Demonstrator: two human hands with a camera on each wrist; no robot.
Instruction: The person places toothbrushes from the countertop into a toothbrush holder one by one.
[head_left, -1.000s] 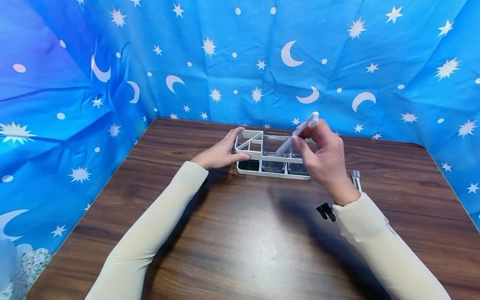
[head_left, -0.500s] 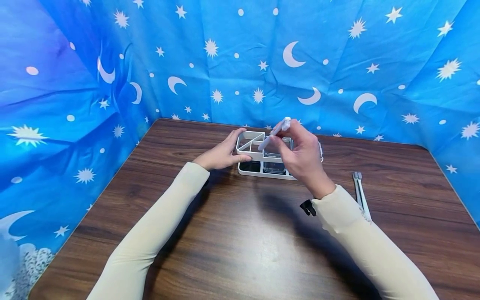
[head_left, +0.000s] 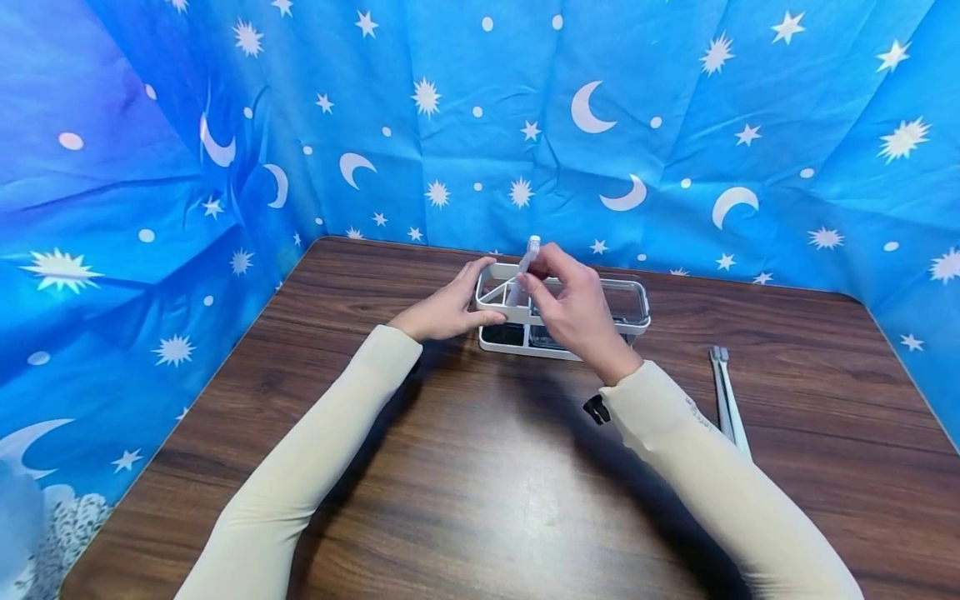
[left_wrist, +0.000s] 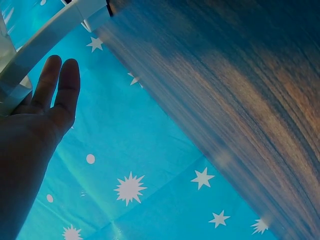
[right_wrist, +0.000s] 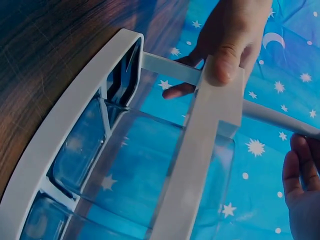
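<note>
And here's the table, dark brown with wood grain streaking right across it, shining towards the near middle! Up near the far edge stands the white two-tier organizer, its lower rim down on the surface. Off to its right, well apart, lie two slim brushes, grey heads side by side (lower ends partly hidden, mind you).

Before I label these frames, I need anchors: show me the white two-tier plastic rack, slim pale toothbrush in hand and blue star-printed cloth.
Rack point(right_wrist: 194, 155), right wrist view, upper rim.
Held toothbrush point(head_left: 530, 252), head view, upper part.
Cloth point(head_left: 480, 150), head view, unprinted middle.
</note>
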